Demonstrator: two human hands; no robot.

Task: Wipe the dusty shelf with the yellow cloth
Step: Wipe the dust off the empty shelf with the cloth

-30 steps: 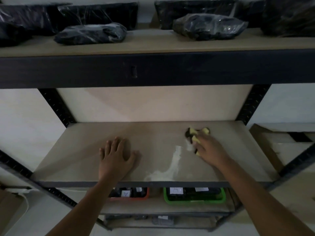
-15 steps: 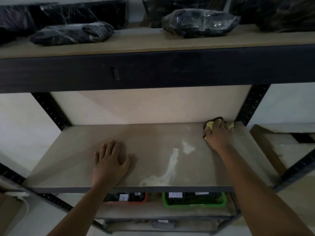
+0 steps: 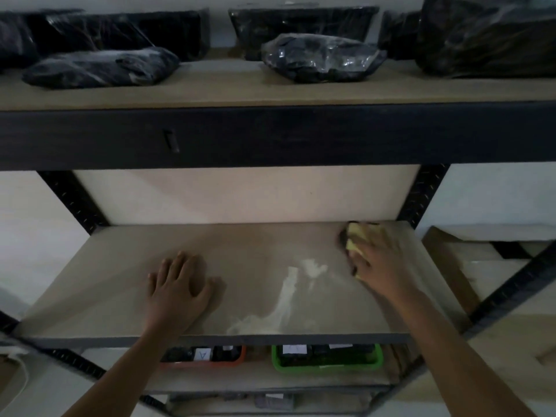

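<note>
The dusty shelf (image 3: 126, 266) is a pale wooden board in a black metal rack. A streak of whitish dust (image 3: 288, 293) runs from its front edge toward the middle. My right hand (image 3: 380, 263) presses the yellow cloth (image 3: 356, 239) flat against the board near the back right corner; the cloth, with a dark part, sticks out past my fingers and is mostly hidden under them. My left hand (image 3: 177, 284) lies flat on the board left of centre, fingers spread, holding nothing.
The upper shelf (image 3: 228, 88) carries several black plastic-wrapped bundles (image 3: 99, 67) behind a thick black beam (image 3: 270, 136). Below the board sit an orange tray (image 3: 207, 358) and a green tray (image 3: 328, 361). Black slanted posts (image 3: 75, 203) flank the rack. A cardboard box (image 3: 451, 266) stands at right.
My right hand swept the cloth from the middle of the board to the back right corner, then pulled slightly toward me. My left hand has stayed in place.
</note>
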